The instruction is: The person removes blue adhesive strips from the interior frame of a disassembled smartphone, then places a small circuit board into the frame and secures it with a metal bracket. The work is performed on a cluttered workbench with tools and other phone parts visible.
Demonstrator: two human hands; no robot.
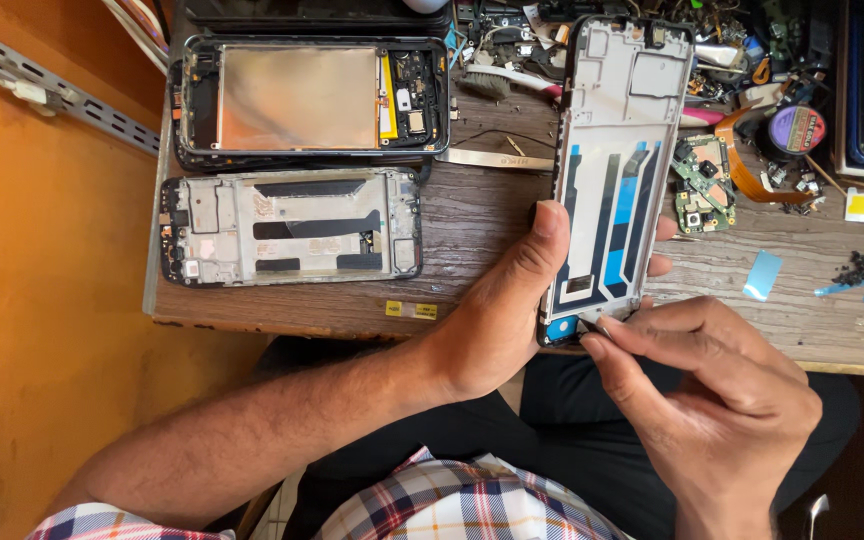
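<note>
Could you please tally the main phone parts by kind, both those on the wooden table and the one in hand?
Phone frames: 3, one held, two lying on the table
Green circuit boards: 1
Tape rolls: 1
Brushes: 1
Total: 6

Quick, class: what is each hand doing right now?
Left hand: closed around the white phone frame, holding it up.
Right hand: fingers pinched at the frame's bottom edge; what they grip cannot be told.
</note>
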